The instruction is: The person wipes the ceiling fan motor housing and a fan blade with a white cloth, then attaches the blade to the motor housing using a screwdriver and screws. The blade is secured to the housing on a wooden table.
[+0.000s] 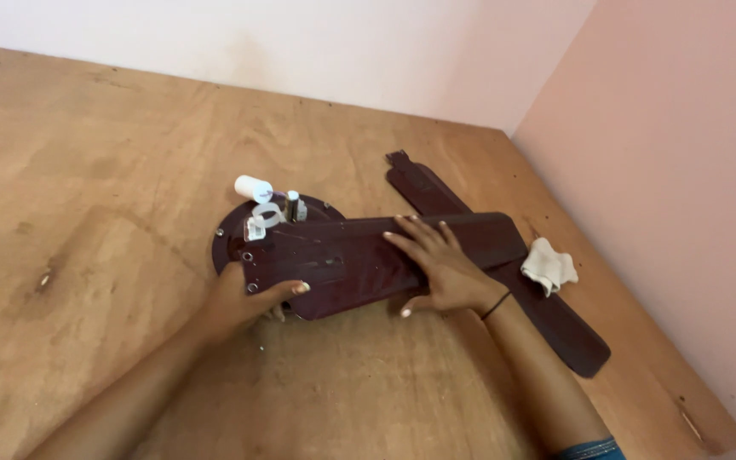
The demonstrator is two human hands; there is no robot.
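Soft, even, warm daylight, faint shadows under the arms (slight overall softness, mild wide-angle bend at edges)

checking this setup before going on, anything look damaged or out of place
The plywood board is chipped at its near right corner. A second fan blade lies loose, crossed under the blade both hands press.

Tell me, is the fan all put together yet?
Not yet. One dark brown blade already lies on the round motor hub, its bracket end with screw holes over it. The left hand grips that bracket end while the right hand presses flat on the blade. Another blade lies loose underneath, beside a white cloth, so it looks unattached.
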